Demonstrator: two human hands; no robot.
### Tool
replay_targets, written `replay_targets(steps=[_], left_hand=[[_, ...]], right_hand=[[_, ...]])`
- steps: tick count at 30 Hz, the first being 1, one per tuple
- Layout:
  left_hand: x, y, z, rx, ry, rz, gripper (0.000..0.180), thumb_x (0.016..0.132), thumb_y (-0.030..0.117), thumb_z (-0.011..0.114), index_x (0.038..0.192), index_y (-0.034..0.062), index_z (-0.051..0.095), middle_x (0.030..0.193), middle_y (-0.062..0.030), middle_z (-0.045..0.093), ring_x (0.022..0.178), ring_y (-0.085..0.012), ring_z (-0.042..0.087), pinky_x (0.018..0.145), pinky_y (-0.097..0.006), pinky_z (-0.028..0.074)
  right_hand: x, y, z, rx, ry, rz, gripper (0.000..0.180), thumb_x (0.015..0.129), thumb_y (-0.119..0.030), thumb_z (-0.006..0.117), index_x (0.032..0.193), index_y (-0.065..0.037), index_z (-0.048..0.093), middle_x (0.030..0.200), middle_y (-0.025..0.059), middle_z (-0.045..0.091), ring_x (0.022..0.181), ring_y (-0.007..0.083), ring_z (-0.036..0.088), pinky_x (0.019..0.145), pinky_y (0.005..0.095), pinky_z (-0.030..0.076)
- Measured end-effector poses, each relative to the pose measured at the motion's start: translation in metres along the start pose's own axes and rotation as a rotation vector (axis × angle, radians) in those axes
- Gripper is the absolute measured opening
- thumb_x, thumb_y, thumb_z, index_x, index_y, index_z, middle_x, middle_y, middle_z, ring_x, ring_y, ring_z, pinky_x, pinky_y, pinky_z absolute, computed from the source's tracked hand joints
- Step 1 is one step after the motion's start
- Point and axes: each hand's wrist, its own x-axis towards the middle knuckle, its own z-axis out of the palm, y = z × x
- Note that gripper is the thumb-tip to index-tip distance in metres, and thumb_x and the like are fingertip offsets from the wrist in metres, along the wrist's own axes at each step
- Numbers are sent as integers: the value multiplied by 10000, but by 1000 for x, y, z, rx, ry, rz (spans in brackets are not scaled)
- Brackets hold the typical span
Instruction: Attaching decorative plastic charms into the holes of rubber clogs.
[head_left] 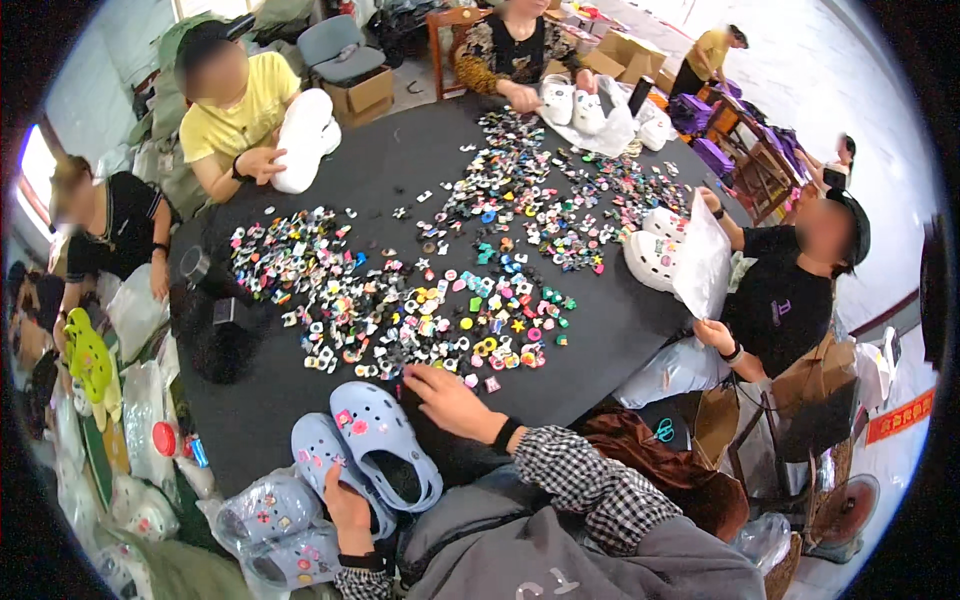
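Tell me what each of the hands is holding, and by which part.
Left hand grips a light-blue clog at its heel end. Right hand holds nothing clearly; its fingers reach into the small charms on the black table.

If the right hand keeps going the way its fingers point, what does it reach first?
The right hand points up and left across the black table. It would probably meet the pile of small colourful shoe charms just beyond its fingertips first.

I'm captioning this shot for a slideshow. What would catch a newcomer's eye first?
The sea of small colourful shoe charms spread across the middle of the round black table. Next, the pale blue foam clogs at its near edge, steadied by the left hand while the right hand reaches into the charms.
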Motion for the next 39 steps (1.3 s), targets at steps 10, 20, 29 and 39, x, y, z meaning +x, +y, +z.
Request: replay_targets(steps=[10,20,29,39], left_hand=[[-7,11,19,-154,43,-40,271,854,97,584,1103,-8,564,1098,-105,583,1030,-220,540,920,-317,423],[-8,20,40,-251,106,-84,292,837,117,598,1105,5,563,1095,-72,594,1045,-219,544,940,-347,414],[-11,22,38,-246,84,-83,242,840,114,598,1060,13,590,1072,-66,605,1021,-205,554,922,-332,422],[-9,20,36,-200,106,-98,267,854,156,580,1060,-13,583,1062,-80,591,1014,-209,546,916,-327,419]], right_hand=[[-31,12,-16,-69,-45,11,486,766,-88,641,1220,-11,487,1286,148,453,1220,310,431,1021,413,357],[16,74,-40,-197,79,-58,218,727,-35,622,944,-35,607,1036,109,576,1045,289,532,924,378,434],[12,93,-61,-210,177,129,346,725,-6,600,1067,-54,583,1212,126,517,1139,331,472,962,417,411],[-27,91,-65,-171,159,227,404,768,-70,619,1166,-64,553,1123,127,556,1063,320,516,915,418,427]])
